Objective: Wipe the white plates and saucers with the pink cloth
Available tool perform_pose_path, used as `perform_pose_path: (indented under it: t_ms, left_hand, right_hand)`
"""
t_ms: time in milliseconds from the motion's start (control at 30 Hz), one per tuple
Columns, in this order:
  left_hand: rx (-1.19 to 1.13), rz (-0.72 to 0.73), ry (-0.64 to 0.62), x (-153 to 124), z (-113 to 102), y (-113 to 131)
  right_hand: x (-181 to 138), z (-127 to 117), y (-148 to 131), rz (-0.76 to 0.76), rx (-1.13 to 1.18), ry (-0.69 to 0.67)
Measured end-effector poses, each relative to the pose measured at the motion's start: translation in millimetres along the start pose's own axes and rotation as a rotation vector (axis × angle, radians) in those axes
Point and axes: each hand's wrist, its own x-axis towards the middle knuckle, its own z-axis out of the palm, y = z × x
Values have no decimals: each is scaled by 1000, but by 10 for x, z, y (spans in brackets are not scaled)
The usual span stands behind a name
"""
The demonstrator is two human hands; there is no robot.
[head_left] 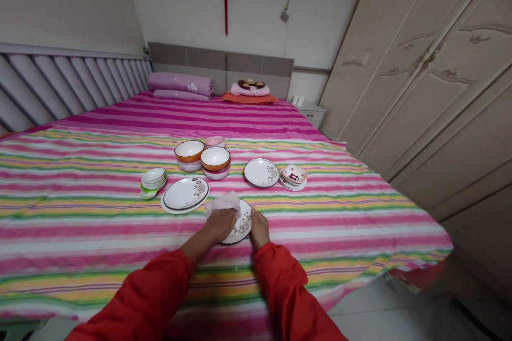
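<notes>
A white plate with a dark rim and brown flower print lies before me on the striped sheet. My left hand presses a pale pink cloth onto the plate's left part; its fingertips are partly hidden by the cloth. At the plate's right edge, my right hand grips the rim. Just beyond on the left sit stacked oval-looking flowered plates. Another flowered plate rests farther off to the right.
Two stacks of orange-and-white bowls stand behind, with a pink bowl beyond. Small white bowls rest on a green dish at left. A small patterned dish tops plates at right. Wardrobe doors flank the bed.
</notes>
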Motion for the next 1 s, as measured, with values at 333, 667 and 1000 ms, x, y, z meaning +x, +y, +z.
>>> perform_pose_path:
  t_ms: [333,667,1000]
  left_hand:
    - [143,26,29,-779,106,-125]
    - [90,234,-66,-550,160,286]
    - [128,10,6,-210,30,2]
  right_hand:
    - [23,3,39,-194,-56,77]
    - [51,-15,88,-223,-126,84]
    - [64,-32,76,-131,-84,31]
